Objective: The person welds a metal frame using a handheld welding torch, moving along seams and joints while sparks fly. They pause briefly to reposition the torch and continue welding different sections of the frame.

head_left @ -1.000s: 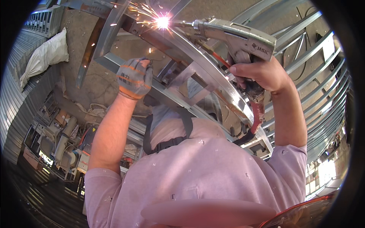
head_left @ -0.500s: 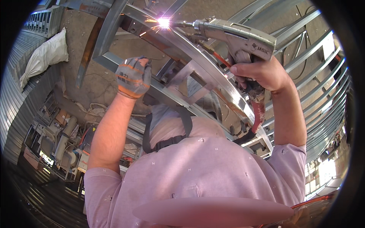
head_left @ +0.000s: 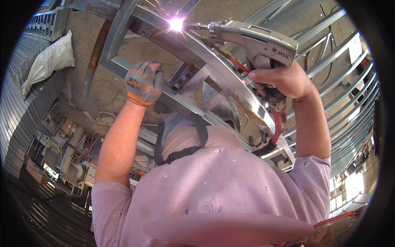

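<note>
My bare right hand [head_left: 284, 80] is wrapped round the grip of a grey handheld welding gun [head_left: 255, 39], whose nozzle points left. At its tip burns a bright white-violet weld spot [head_left: 177, 25], on the upper part of a long metal frame rail [head_left: 224, 76]. A red-sleeved cable [head_left: 279, 125] hangs from the grip. My left hand [head_left: 144, 82], in a grey and orange work glove, is closed beside the frame's lower bar [head_left: 185, 105]. A thin dark wire shows by its fingertips; whether the fingers hold it is unclear.
Rows of curved metal bars [head_left: 345, 99] stretch along the right. A white sack [head_left: 49, 61] lies at the upper left beside corrugated sheeting [head_left: 20, 111]. Machinery and clutter [head_left: 68, 156] stand at the lower left. A rusty strip [head_left: 96, 57] lies on the brown ground.
The sparks that sprayed left of the weld spot now fly upward from it. Both hands and the welding gun stay almost in place.
</note>
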`<state>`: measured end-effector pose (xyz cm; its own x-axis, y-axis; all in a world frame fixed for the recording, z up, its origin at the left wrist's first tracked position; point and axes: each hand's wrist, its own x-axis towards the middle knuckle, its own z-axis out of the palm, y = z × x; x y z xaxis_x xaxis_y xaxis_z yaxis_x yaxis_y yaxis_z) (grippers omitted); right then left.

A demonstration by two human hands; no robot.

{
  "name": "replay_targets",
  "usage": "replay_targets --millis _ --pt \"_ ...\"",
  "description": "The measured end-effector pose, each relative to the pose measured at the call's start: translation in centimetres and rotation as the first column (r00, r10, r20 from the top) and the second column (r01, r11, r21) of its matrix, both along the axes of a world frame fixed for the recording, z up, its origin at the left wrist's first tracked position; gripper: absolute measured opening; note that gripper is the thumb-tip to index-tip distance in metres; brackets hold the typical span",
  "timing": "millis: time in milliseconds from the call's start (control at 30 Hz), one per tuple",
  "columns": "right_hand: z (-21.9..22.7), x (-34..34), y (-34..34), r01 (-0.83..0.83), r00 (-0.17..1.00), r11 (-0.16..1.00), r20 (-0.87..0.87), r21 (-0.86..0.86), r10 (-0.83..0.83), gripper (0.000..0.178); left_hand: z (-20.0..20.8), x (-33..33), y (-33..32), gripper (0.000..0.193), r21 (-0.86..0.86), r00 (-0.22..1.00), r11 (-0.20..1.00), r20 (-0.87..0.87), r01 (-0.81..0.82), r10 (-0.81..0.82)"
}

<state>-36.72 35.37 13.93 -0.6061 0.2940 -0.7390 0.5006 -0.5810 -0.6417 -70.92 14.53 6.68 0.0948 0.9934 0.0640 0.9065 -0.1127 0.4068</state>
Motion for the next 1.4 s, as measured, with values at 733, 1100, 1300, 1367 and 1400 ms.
replay_targets --millis 733,1100,1300,1367,1400 --pt "0.04 -0.25 0.11 0.002 1.000 1.000 -0.021 -0.027 -0.003 0.026 0.23 0.13 0.00 0.019 -0.027 1.000 1.000 0.004 -0.012 0.012" --pt "0.05 -0.19 0.22 -0.016 1.000 1.000 -0.007 -0.021 0.016 0.029 0.13 -0.03 -0.04 0.019 -0.034 1.000 0.999 0.008 -0.018 0.018" --pt "0.05 -0.22 0.08 -0.008 1.000 1.000 0.011 0.011 0.008 0.029 0.02 -0.07 -0.11 0.018 -0.037 1.000 0.999 0.005 -0.014 0.014" --pt "0.17 -0.27 0.27 -0.024 0.999 0.999 0.020 -0.027 0.025 0.029 0.00 -0.01 -0.09 0.019 -0.030 1.000 0.999 0.016 -0.011 0.011" --pt "0.21 -0.26 0.25 -0.021 1.000 1.000 0.022 -0.019 0.022 0.029 0.04 0.06 -0.12 0.019 -0.030 1.000 0.999 0.011 -0.009 0.010"
